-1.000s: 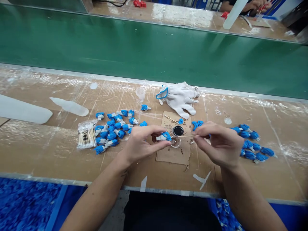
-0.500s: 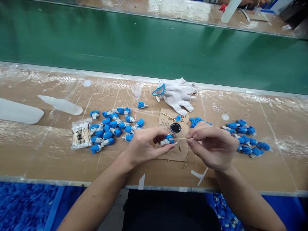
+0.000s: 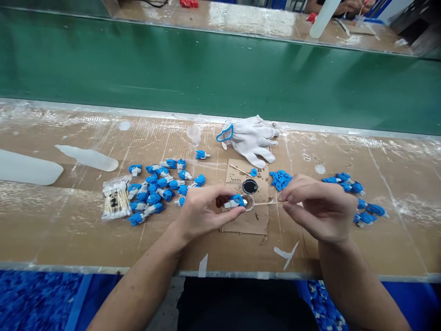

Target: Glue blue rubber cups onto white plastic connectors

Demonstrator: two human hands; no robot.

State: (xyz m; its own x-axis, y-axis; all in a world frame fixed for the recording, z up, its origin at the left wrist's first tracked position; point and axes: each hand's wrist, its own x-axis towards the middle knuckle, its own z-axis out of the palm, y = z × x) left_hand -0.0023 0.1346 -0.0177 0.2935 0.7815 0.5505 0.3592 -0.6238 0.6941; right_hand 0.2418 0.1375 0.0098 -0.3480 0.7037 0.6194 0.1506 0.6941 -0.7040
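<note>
My left hand [image 3: 206, 209] pinches a blue and grey plastic part [image 3: 234, 202] between thumb and fingers. My right hand [image 3: 319, 207] holds a thin wooden stick [image 3: 268, 203] level, its tip a short way right of the part. Beneath them lies a brown cardboard piece [image 3: 245, 226]. On it are a small round dish of black liquid [image 3: 250, 186], a clear dish [image 3: 248, 202], another stick [image 3: 240, 170] and a small blue piece [image 3: 254, 172]. Small blue pieces [image 3: 280, 179] are heaped just beyond my right hand.
Blue and grey parts [image 3: 153, 197] lie in a group at left, beside a bag of cotton swabs [image 3: 115, 200]; more parts [image 3: 375, 209] are at right. A white glove [image 3: 251, 140] lies before the green belt [image 3: 206, 73]. A person's hands [image 3: 351, 6] show across it.
My right hand has moved right with the stick, whose tip has left the blue and grey part. My left hand has shifted slightly left with the part.
</note>
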